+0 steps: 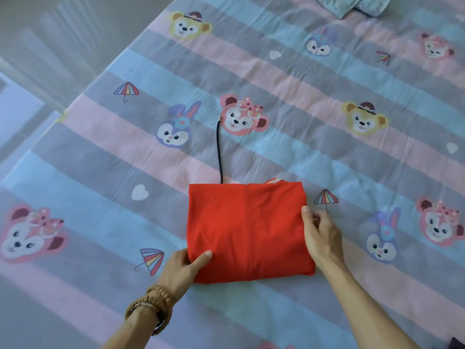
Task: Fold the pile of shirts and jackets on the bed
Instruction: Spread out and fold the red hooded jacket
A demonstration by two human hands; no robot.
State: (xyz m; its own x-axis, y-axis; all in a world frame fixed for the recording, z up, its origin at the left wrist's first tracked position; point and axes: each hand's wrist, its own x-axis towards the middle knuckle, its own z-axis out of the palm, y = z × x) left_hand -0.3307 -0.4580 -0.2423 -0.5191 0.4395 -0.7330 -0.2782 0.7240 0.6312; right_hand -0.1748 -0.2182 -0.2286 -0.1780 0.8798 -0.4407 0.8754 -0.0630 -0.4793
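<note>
— Jacket (249, 227) lay where?
— Folded into a red block near the bed's (327, 102) front edge, long side running left-right, its dark cord (219, 149) pointing toward the far edge.
— Hands?
— Left hand (185, 269) pinched its near-left corner; right hand (320, 234) clasped the right edge.

The folded red garment (249, 230) is matt, soft cloth, lightly creased. From its far edge runs a dark braided cord (219, 149) ending in a small shiny metal tip (219, 117). Beneath the garment, the printed bedsheet (327, 96) is thin matt cotton-like cloth with fine wrinkles. Near the garment, the left wrist wears matt, wood-like beads (153, 302).
</note>
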